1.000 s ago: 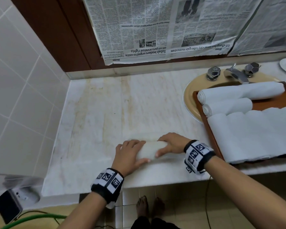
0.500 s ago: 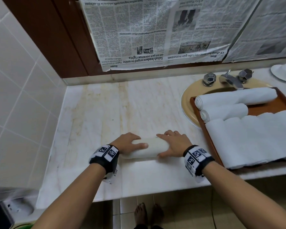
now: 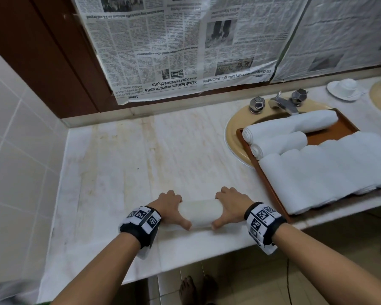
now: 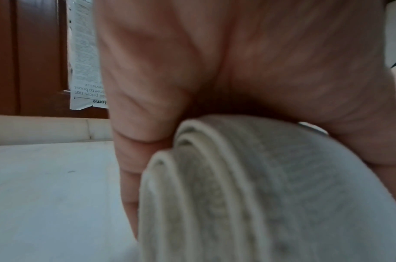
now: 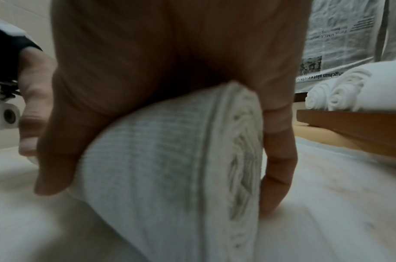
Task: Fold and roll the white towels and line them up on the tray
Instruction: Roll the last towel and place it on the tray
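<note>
A rolled white towel lies on the marble counter near its front edge. My left hand grips its left end, fingers over the far side and thumb on the near side. My right hand grips the right end the same way. The left wrist view shows the roll's spiral end under my palm. In the right wrist view the other end of the towel sits between thumb and fingers. To the right, the brown tray holds two rolled towels and a row of several more.
The tray rests over a beige sink with a chrome tap. A white cup and saucer stand at the back right. Newspaper covers the wall behind. A tiled wall bounds the counter on the left.
Both hands have shifted from lying over the roll to clasping its two ends, and the roll has come slightly nearer the front edge. The head view has tilted up.
</note>
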The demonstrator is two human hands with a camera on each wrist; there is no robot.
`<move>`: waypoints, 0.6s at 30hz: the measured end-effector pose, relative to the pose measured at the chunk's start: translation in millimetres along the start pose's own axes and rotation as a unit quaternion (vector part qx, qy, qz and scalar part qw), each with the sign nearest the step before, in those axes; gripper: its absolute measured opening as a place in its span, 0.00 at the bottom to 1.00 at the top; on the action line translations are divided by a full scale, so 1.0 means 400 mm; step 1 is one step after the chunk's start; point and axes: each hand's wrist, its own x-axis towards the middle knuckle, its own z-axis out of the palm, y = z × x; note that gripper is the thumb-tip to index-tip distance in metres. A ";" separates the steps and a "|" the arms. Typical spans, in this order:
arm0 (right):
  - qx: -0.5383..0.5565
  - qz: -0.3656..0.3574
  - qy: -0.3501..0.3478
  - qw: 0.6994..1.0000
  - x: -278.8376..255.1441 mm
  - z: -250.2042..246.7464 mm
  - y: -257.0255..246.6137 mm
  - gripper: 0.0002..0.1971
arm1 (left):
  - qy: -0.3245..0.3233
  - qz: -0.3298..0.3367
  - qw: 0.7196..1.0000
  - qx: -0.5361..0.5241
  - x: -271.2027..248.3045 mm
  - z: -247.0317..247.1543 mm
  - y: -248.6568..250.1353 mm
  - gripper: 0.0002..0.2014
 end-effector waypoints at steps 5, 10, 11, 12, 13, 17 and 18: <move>0.023 -0.001 0.008 1.000 -0.043 0.024 0.012 0.45 | 0.001 0.011 1.000 0.006 -0.023 0.034 0.021 0.45; 0.033 0.022 0.008 0.999 -0.072 0.032 0.018 0.43 | -0.009 0.008 1.000 -0.011 -0.040 0.045 0.040 0.49; 0.022 0.025 0.006 0.999 -0.078 0.033 0.017 0.42 | -0.006 0.010 1.000 -0.018 -0.041 0.046 0.043 0.49; 0.013 0.028 0.002 1.000 -0.082 0.034 0.016 0.40 | -0.007 0.011 1.000 -0.024 -0.043 0.048 0.046 0.49; 0.005 0.031 -0.002 0.999 -0.087 0.036 0.016 0.40 | -0.007 0.013 1.000 -0.025 -0.045 0.049 0.049 0.49; -0.007 0.041 -0.018 0.999 -0.102 0.038 0.018 0.44 | -0.016 0.044 0.999 0.001 -0.048 0.050 0.065 0.38; -0.006 0.039 -0.018 0.999 -0.107 0.037 0.019 0.43 | -0.019 0.049 0.999 0.004 -0.049 0.050 0.068 0.37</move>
